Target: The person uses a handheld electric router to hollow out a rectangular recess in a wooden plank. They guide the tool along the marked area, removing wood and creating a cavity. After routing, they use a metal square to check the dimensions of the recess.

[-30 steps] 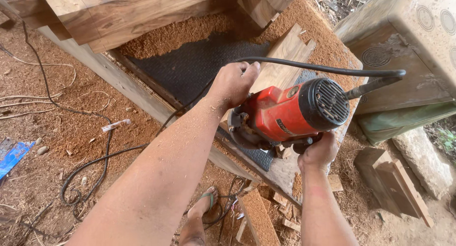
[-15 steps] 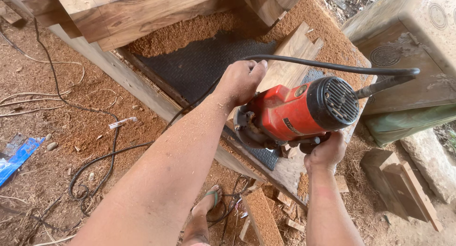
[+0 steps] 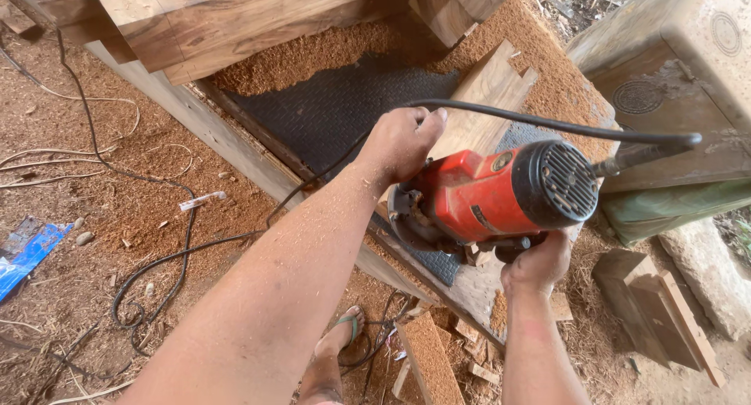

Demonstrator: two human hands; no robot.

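A person stands over a low wooden workbench (image 3: pixel 235 143) strewn with sawdust, working a red power router (image 3: pixel 493 194) with both hands. Over the last second the tool has barely shifted: it stays at the bench's near edge, tilted on its side, with only the view creeping slightly (so the work looks held in place, not advancing). The left hand (image 3: pixel 403 143), at ten o'clock from the router, is closed around a grip at the tool's upper front; the right hand (image 3: pixel 540 264), at five o'clock, wraps a handle underneath, fingers curled tight. One black power cord (image 3: pixel 547 125) arcs over the motor. One notched wooden block (image 3: pixel 489 92) lies at twelve o'clock on one black rubber mat (image 3: pixel 344 111). One sandalled foot (image 3: pixel 340 338) shows below, one blue wrapper (image 3: pixel 31 252) at nine o'clock.
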